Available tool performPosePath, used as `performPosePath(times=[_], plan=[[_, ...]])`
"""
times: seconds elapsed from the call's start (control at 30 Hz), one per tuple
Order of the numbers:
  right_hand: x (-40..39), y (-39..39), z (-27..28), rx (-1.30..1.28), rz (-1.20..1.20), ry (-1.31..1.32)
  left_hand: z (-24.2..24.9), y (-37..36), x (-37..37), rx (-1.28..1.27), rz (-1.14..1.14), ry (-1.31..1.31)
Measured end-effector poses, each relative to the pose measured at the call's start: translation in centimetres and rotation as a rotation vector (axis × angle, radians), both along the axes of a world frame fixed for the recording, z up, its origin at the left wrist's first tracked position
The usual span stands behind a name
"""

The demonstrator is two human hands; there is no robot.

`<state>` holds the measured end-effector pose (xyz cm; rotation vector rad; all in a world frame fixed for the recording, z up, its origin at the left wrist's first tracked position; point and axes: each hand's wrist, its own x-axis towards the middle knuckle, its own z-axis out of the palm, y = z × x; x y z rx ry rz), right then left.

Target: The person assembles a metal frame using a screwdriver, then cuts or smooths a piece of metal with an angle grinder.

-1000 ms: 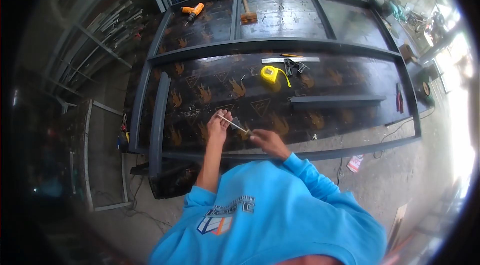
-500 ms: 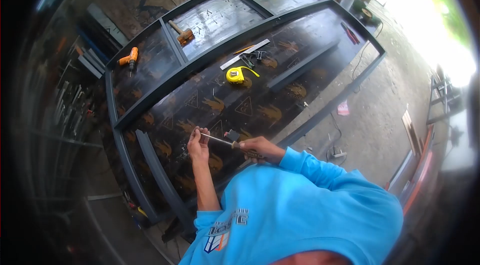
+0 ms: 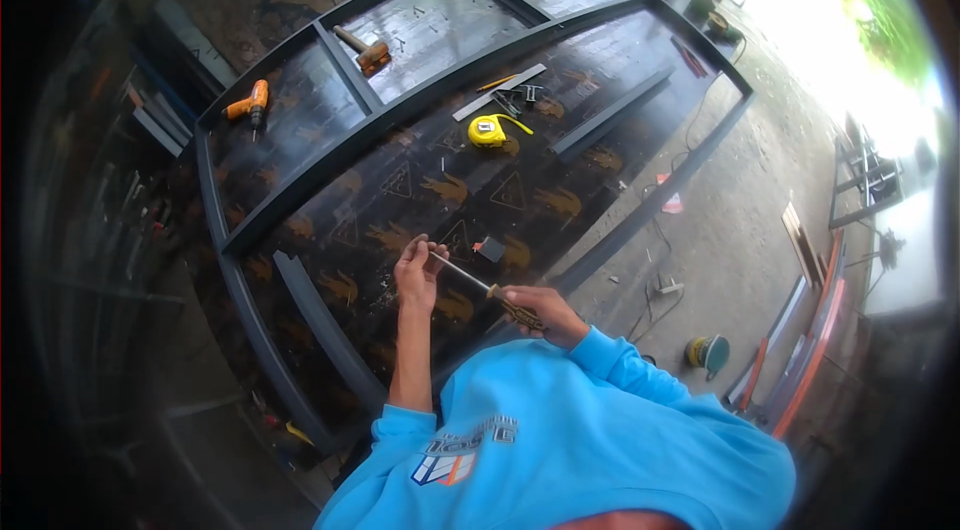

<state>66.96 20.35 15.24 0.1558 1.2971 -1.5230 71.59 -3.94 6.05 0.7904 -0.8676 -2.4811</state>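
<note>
My right hand is closed around the handle of a screwdriver, whose shaft points up and left. The tip of the shaft reaches my left hand, whose fingers are pinched together; whatever they hold is too small to make out. Both hands are over the dark board with gold prints. Just above the screwdriver lies a small dark block with a red end. A yellow tape measure rests farther up the board, beside a metal ruler and a pencil.
A dark metal frame spans the board. An orange drill and a mallet lie at the upper left. Loose metal bars lie on the board. A round tool and a cable are on the floor at right.
Both hands and the screwdriver have shifted slightly right in the view, and the shaft slopes more steeply. The view itself has moved, bringing the round tool on the floor into sight.
</note>
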Motion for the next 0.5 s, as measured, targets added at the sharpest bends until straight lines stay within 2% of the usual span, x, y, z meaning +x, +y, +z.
performPosePath(times=[0.07,0.13,0.17,0.23,0.37,0.43,0.5], plan=[[0.8,0.0,0.5,0.003,-0.096,-0.005,0.9,0.4,-0.7,-0.023,-0.034,-0.009],[1.4,-0.3,0.7,0.06,-0.081,0.224,1.7,0.5,-1.3,-0.054,-0.056,-0.023],[1.9,-0.5,0.7,0.05,-0.057,0.213,2.0,0.8,-1.4,-0.074,-0.047,-0.044],[2.9,-0.4,0.7,0.272,0.061,1.447,2.6,1.2,-1.4,-0.105,-0.046,-0.085],[3.5,-0.5,0.7,0.317,0.029,1.574,3.1,1.6,-1.5,-0.064,-0.024,-0.102],[3.0,-0.7,0.5,0.316,0.008,1.348,2.0,1.0,-2.4,0.008,-0.031,-0.069],[2.2,-1.2,0.4,0.299,-0.035,1.303,1.6,0.6,-3.9,0.11,-0.015,-0.025]])
